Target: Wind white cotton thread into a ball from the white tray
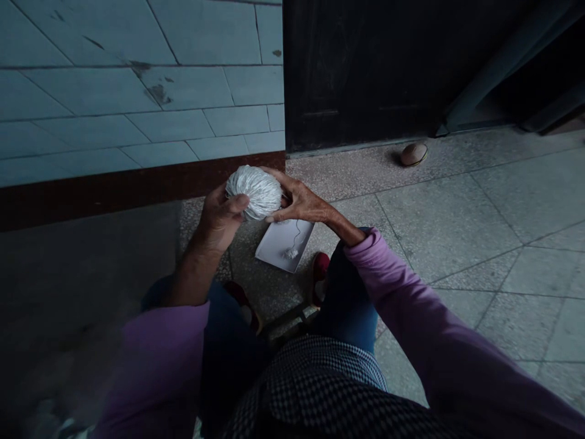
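A ball of white yarn (pixel 256 191) is held up in front of me between both hands. My left hand (pixel 220 214) grips its left side, the thumb pressed on the near face. From the right, my right hand (pixel 299 200) curls around it, thumb below and fingers over the far side. Under the hands, a shallow white box or lid (pixel 276 244) lies on the floor. Inside it is a small tangled white clump (pixel 291 253), with a thin strand running up from it toward the hands.
A tiled wall (pixel 196 82) rises ahead on the left, beside a dark door (pixel 356 73). Near the doorway a rounded brownish object (pixel 414 154) sits on the stone floor (pixel 457 213). My shoes (pixel 321 268) flank the white box.
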The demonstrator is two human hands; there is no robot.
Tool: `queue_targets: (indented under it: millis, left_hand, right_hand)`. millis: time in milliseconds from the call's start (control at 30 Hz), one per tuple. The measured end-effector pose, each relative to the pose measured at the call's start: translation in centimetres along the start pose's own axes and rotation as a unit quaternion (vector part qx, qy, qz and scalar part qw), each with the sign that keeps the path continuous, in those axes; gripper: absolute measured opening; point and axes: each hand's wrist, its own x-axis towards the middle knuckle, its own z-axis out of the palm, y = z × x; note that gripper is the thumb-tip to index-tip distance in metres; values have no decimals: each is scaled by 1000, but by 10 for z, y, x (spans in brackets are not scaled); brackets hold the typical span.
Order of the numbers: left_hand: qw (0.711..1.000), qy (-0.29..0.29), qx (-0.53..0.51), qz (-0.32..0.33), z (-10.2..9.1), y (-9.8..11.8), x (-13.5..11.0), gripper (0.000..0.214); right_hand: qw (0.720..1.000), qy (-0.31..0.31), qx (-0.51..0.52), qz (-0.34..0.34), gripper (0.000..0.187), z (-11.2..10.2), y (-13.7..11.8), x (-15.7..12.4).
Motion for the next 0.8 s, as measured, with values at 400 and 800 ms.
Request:
queue_targets:
  millis: [400,800]
  left_hand:
    - [996,65,-26,58,-8,-6,15,79]
    - [949,131,267,101,-23,-30,33,97]
  right_hand:
    - [983,17,-184,-3,47,9,6,-14]
    - [922,-65,-380,-8,28,26,-67,-37]
